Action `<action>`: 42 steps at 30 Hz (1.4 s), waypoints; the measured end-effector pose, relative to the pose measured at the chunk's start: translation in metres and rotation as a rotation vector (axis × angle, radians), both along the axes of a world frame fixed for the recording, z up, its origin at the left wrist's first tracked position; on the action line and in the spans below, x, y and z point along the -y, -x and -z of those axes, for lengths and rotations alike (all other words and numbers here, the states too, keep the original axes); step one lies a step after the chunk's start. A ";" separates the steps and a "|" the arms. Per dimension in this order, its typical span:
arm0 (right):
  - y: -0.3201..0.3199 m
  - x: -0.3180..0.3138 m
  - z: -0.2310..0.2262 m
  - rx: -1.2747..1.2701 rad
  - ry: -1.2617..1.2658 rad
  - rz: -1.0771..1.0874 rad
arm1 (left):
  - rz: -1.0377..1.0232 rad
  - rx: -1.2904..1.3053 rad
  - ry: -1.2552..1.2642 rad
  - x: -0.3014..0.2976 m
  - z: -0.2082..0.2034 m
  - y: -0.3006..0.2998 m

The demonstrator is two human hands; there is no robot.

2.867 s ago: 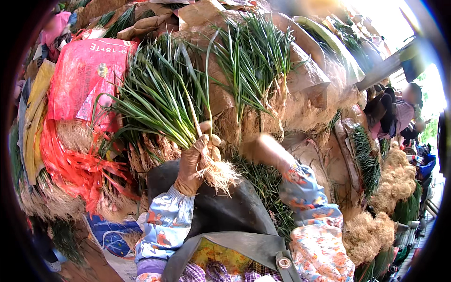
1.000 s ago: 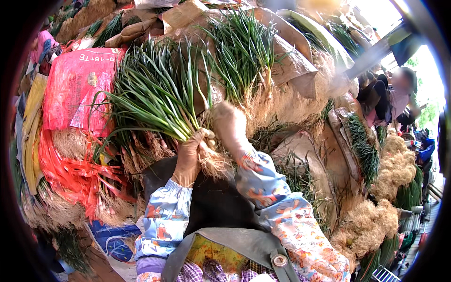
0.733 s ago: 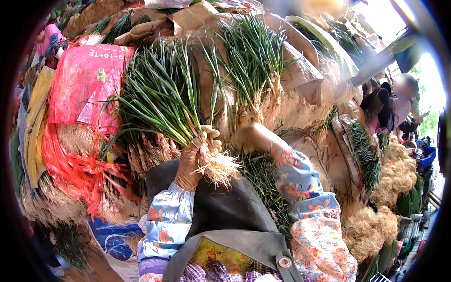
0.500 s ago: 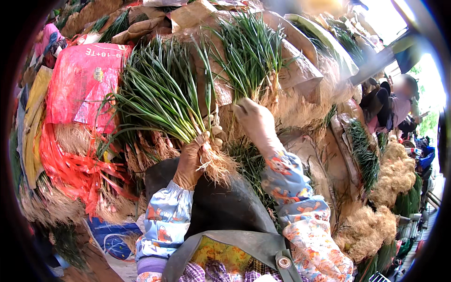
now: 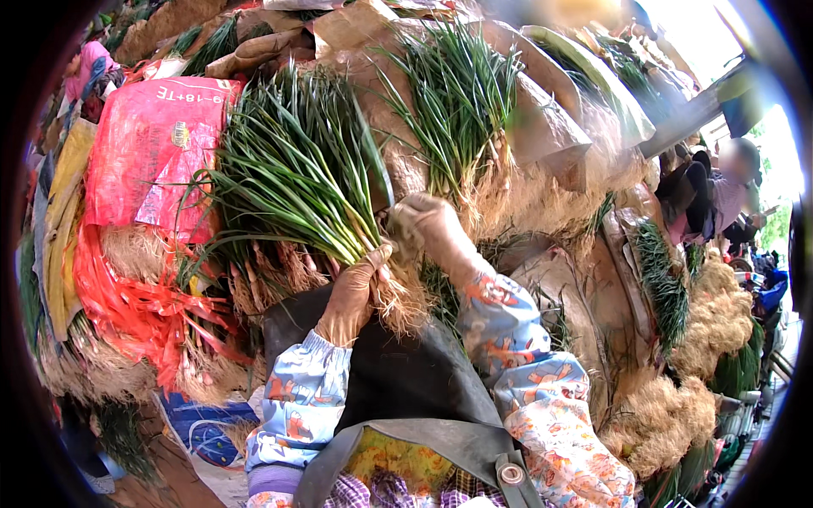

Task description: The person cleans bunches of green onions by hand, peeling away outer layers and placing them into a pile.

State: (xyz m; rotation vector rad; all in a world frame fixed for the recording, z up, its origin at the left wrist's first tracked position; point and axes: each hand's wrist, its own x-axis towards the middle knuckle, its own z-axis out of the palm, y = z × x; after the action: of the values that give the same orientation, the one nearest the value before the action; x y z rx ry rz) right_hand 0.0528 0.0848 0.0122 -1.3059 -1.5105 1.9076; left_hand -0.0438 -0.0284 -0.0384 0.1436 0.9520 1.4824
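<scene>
A bunch of spring onions is in my left hand, its fingers wrapped round the pale stems just above the roots. The long green leaves fan up and to the left, and the tan roots hang below my fist. My right hand is just right of the stems, bent toward them. Its fingers are smeared by motion, so I cannot make out whether they hold anything. Another bunch of spring onions lies beyond my right hand, roots toward me.
Red plastic sacking covers a rooted stack at the left. More spring onions lie beneath the held bunch. Brown sheets and root bundles are at the right. A dark apron covers my lap. A person is at the far right.
My right hand has moved left and slightly down, from beside the far bunch to the stems in my left hand. My left hand keeps its grip and has barely shifted.
</scene>
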 end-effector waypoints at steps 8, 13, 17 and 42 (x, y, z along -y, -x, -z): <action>0.004 0.002 0.017 0.426 -0.987 -0.208 | 0.056 0.016 0.010 0.001 0.001 -0.002; -0.005 0.002 0.046 0.412 -0.851 0.138 | -0.044 -0.020 -0.217 0.003 0.005 -0.001; -0.050 -0.018 0.082 0.829 -0.859 -0.777 | -0.053 0.076 -0.270 0.006 -0.001 -0.001; 0.009 0.017 0.042 -0.336 0.105 0.489 | -0.008 0.039 -0.159 -0.003 0.006 -0.009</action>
State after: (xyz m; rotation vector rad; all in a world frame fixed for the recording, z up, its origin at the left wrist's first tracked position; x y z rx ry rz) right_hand 0.0435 0.0682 -0.0302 -1.1852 -0.8429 1.7810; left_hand -0.0352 -0.0256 -0.0447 0.2258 0.8042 1.5629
